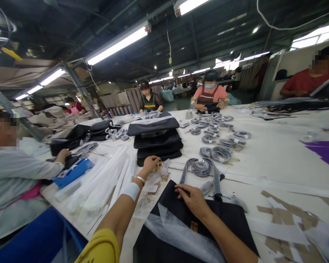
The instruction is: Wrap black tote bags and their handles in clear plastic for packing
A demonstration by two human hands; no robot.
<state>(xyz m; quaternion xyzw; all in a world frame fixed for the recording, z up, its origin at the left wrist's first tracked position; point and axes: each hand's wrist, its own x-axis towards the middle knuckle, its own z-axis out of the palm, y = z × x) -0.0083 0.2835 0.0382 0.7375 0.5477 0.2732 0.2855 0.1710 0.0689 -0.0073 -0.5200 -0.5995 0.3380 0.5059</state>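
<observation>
A black handbag lies in front of me, its strap handles in grey wrapping and a clear plastic sheet over its front. A small gold-coloured clasp shows beside my right forearm. My right hand rests on the bag's upper part, fingers loosely stretched to the left and slightly bent. Farther forward, my left hand has its fingertips pinched together at a heap of small clear packets with tags. What lies between those fingertips is too small to make out.
Black bags are stacked just beyond my left hand. Several wrapped strap coils lie ahead. White plastic sheets and a blue tray are left; cardboard scraps lie right. Co-workers sit around the table.
</observation>
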